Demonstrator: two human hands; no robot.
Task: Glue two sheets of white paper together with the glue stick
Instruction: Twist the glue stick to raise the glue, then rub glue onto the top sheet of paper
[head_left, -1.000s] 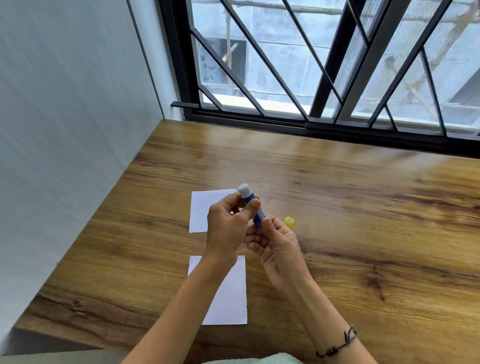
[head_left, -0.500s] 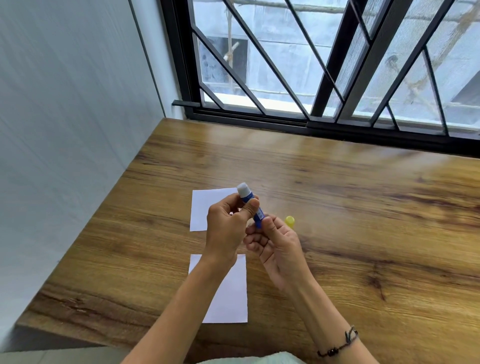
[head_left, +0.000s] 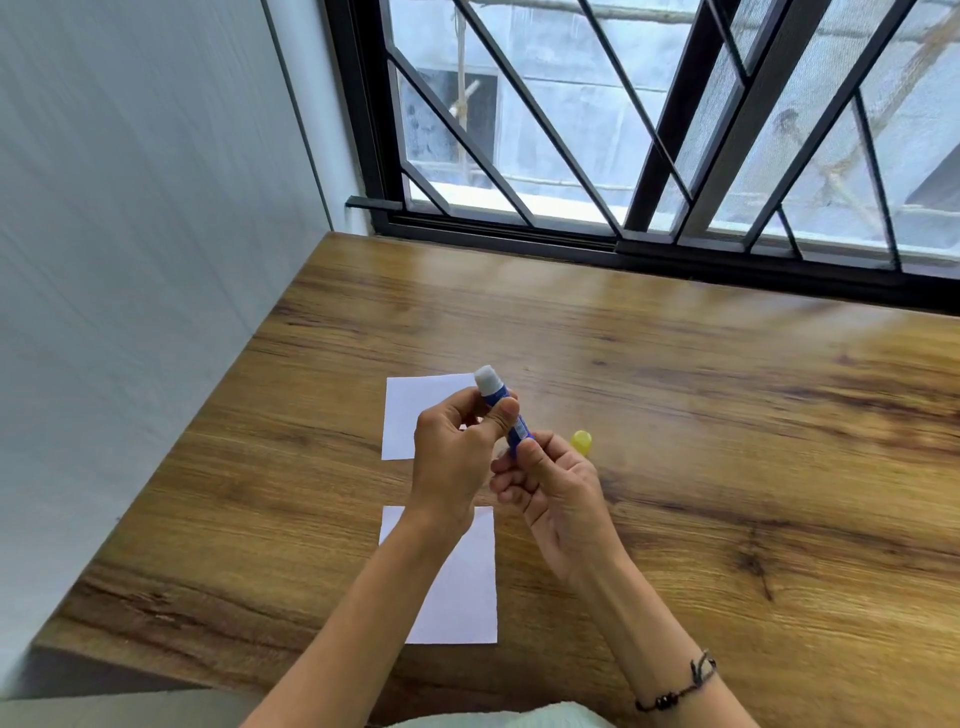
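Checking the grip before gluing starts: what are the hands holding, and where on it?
Both hold the glue stick: left hand around its upper barrel, right hand pinching its base.

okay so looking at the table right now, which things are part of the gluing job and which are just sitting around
Part of the job: glue stick, gripped by left hand and right hand; far paper sheet; near paper sheet; yellow cap.

Just there: table; bracelet.

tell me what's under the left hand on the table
Under the left hand lies the far sheet of white paper on the wooden table. Its right part is covered by the hand and glue stick, so that edge cannot be seen.
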